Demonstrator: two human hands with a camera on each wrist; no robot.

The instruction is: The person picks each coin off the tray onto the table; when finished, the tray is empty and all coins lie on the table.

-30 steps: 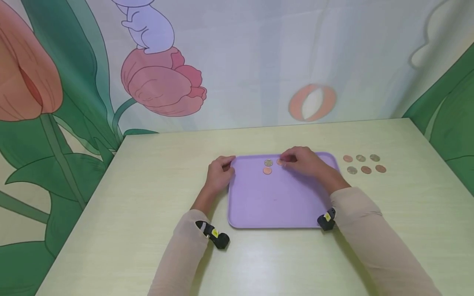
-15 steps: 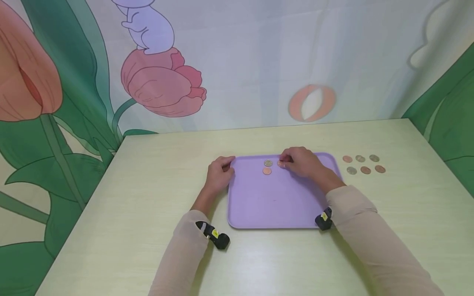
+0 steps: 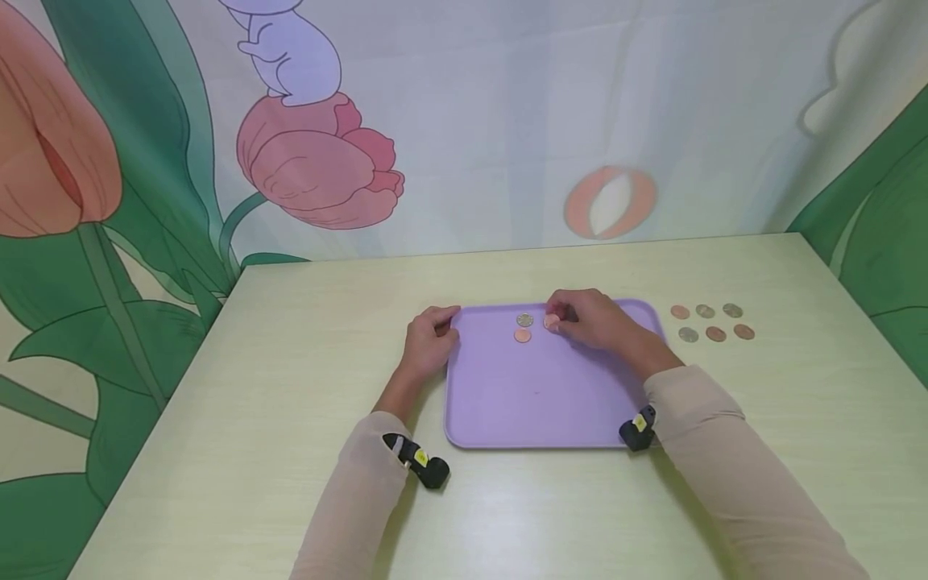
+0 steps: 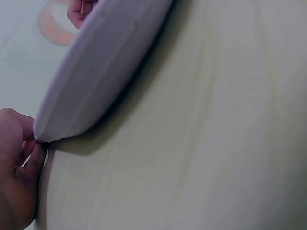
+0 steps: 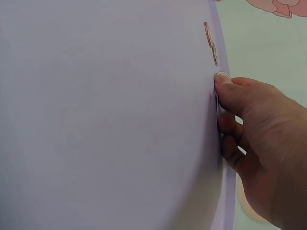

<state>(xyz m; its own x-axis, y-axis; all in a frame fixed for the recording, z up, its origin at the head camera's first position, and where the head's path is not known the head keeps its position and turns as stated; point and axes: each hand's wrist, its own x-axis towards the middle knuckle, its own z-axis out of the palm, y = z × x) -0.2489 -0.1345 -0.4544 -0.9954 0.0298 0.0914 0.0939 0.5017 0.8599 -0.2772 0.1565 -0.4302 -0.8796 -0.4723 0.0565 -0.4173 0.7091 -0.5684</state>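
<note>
Over the far part of a lilac tray (image 3: 536, 403), my right hand (image 3: 596, 318) holds a copper-coloured coin (image 3: 552, 322) between thumb and fingertips. Just left of it on the tray lie a silvery coin (image 3: 525, 320) and, nearer to me, another copper-coloured coin (image 3: 523, 335). Those two appear almost edge-on in the right wrist view, past the thumb of the right hand (image 5: 264, 120). My left hand (image 3: 430, 340) grips the tray's far left corner. The left wrist view has the left hand's (image 4: 17, 167) thumb and fingers pinching the tray's rim (image 4: 62, 132).
Right of the tray, several coins (image 3: 716, 333), copper and silvery, lie in two rows on the pale wooden table (image 3: 290, 387). A printed cloth (image 3: 464, 145) with flowers hangs behind the table. Each sleeve carries a small black wrist camera (image 3: 638, 429).
The right hand shifts only slightly, and more of the coin's face shows at its fingertips than half a second ago. The left hand and the tray stay put.
</note>
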